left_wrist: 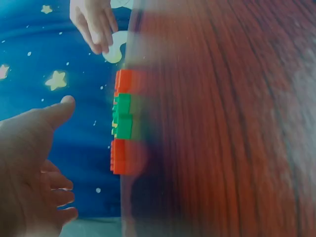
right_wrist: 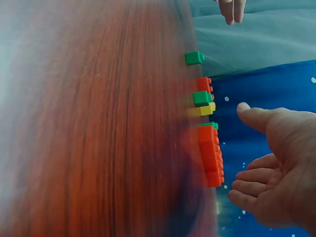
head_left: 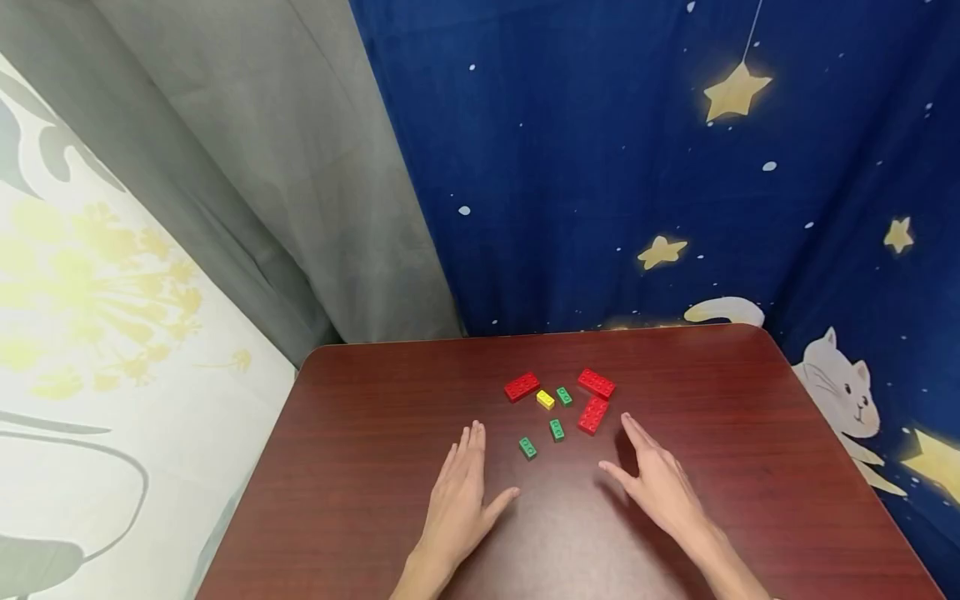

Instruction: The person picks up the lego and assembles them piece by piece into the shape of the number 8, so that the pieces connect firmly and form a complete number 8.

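Observation:
Toy building bricks lie loose on the dark red wooden table. Three are red: one brick at the left, one at the back right and one just in front of that. A small yellow brick lies among them. Small green bricks sit at the back, in the middle and nearest me. My left hand is left of the bricks, fingers straight, thumb spread, holding nothing. To their right my right hand hovers with straight fingers, also holding nothing, its shadow on the wood.
The table has rounded far corners. Behind it hang a grey curtain and a blue curtain with stars and a cat. A white patterned surface stands along the left side.

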The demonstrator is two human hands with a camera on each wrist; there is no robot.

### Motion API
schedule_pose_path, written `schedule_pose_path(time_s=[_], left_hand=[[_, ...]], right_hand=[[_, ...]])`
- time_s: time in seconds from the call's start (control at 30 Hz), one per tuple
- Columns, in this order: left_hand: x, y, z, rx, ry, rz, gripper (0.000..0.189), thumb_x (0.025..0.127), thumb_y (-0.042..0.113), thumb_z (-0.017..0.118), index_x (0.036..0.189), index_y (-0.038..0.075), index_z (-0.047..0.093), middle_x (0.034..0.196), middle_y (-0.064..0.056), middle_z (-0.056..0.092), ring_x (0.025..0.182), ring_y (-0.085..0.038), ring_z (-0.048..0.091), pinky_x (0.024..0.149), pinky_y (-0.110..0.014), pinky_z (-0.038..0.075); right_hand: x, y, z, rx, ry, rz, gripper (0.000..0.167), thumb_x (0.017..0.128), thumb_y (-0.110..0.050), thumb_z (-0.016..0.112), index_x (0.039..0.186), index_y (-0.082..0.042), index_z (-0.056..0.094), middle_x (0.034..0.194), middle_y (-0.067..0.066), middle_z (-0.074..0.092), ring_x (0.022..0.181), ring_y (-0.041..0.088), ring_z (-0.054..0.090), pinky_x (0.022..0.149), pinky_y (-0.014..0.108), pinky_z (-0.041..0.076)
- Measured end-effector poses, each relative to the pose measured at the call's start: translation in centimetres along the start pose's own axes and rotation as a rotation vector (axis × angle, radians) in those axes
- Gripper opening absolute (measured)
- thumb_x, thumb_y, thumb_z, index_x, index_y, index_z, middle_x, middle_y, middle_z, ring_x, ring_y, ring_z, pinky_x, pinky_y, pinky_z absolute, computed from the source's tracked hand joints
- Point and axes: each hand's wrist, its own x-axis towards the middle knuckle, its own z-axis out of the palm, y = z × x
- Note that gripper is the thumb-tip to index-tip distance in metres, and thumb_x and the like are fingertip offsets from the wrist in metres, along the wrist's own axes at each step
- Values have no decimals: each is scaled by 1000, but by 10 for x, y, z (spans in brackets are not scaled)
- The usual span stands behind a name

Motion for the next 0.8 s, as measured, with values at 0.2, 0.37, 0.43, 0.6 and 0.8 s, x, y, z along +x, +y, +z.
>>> schedule_pose_path(time_s=[0.2, 0.37, 0.43, 0.6, 0.8], left_hand=[[8, 7, 10, -34, -6, -25, 102, 87, 43, 89, 158, -10, 38, 160, -25, 47, 148, -35, 47, 117, -48, 44], [13, 12, 17, -67, -28, -84, 94, 88, 38, 90, 156, -7, 45, 155, -23, 54, 143, -32, 54, 107, -48, 53], [15, 13, 20, -73, -38, -95, 90, 88, 36, 90, 155, -7, 47, 152, -22, 56, 139, -31, 57, 102, -49, 56], [22, 17, 29, -96, -48, -110, 82, 87, 30, 91, 151, -6, 54, 146, -21, 62, 130, -30, 65, 94, -49, 60], [28, 19, 37, -120, -24, -129, 75, 86, 27, 92, 147, -5, 59, 138, -19, 69, 117, -30, 72, 88, -46, 62]], right_hand=[[12, 2, 10, 47, 17, 43, 84, 91, -26, 87, 156, 7, 46, 153, 30, 51, 134, 49, 56, 104, 63, 50], [19, 3, 18, 92, 7, 91, 83, 92, -26, 87, 157, 6, 45, 154, 29, 51, 135, 49, 55, 105, 64, 49], [22, 3, 22, 100, -1, 106, 83, 92, -25, 87, 156, 6, 46, 153, 29, 52, 134, 50, 56, 105, 64, 50], [29, 3, 29, 98, -15, 136, 81, 92, -23, 87, 156, 6, 46, 151, 30, 54, 131, 51, 58, 103, 65, 50], [37, 0, 36, 100, -3, 157, 80, 91, -21, 88, 153, 9, 48, 149, 32, 54, 131, 53, 57, 103, 65, 50]])
